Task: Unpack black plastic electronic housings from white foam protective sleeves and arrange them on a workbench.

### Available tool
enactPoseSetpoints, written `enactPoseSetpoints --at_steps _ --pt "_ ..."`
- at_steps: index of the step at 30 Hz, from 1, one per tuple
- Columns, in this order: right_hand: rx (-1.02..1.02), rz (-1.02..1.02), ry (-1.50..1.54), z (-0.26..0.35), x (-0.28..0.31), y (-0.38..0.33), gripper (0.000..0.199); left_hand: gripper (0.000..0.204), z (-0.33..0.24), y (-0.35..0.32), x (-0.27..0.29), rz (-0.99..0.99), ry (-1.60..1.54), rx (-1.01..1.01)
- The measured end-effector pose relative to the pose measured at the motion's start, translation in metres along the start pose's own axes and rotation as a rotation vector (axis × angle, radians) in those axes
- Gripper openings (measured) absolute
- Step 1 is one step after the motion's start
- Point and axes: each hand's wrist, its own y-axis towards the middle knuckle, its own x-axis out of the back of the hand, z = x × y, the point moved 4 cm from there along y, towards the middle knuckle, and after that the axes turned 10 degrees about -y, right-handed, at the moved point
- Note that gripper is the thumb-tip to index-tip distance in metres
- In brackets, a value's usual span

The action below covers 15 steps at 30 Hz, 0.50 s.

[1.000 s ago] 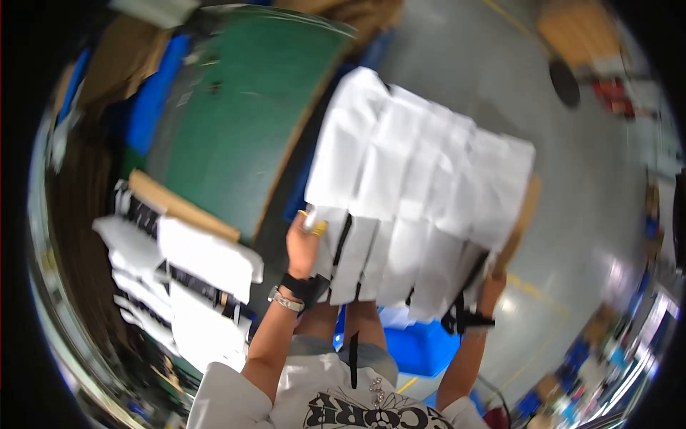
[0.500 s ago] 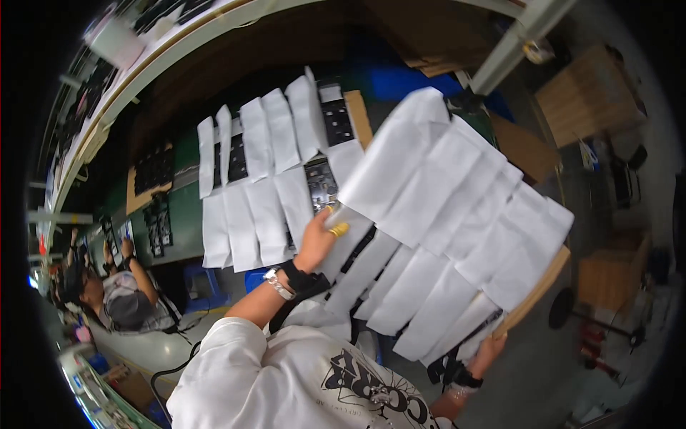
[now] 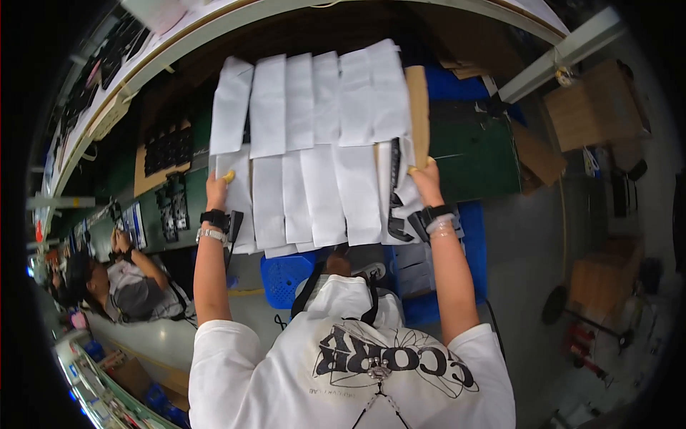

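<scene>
**Board of white sheets held over the bench, not yet set down**

Left hand (image 3: pixel 216 190) fingers curled shut on the left edge of the cardboard board (image 3: pixel 416 107); a yellow fingertip cover shows at the grip. Right hand (image 3: pixel 426 180) pinched closed on the board's right edge, where the bare brown strip shows. Both wrists wear black straps.

The board is covered with two rows of overlapping white sheets (image 3: pixel 314 143), upper row and lower row, laid like shingles. Dark strips (image 3: pixel 397 207) hang at the lower right under the paper. Whether every slot on the board is filled can't be told from here.

The board sits lifted in front of the person, above the green bench (image 3: pixel 471 154); I can't tell whether its far edge touches anything. Judged progress: sheets look fully laid out, board carried and raised, placing on the bench not yet done.

Further out: another brown board with dark parts (image 3: pixel 166 154) lies on the bench at left, a blue crate (image 3: pixel 286 275) stands below the board, and a seated co-worker (image 3: pixel 132 282) is at far left.
</scene>
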Motion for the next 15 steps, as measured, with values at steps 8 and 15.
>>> enactPoseSetpoints --at_steps 8,15 --pt "-0.263 0.028 -0.509 -0.005 -0.048 0.018 0.074 0.054 0.103 0.088 0.072 0.147 0.219 0.288" --pt "-0.022 -0.249 0.052 -0.045 -0.008 -0.016 0.065 0.08 0.011 0.143 0.11 0.12 0.908 0.262"
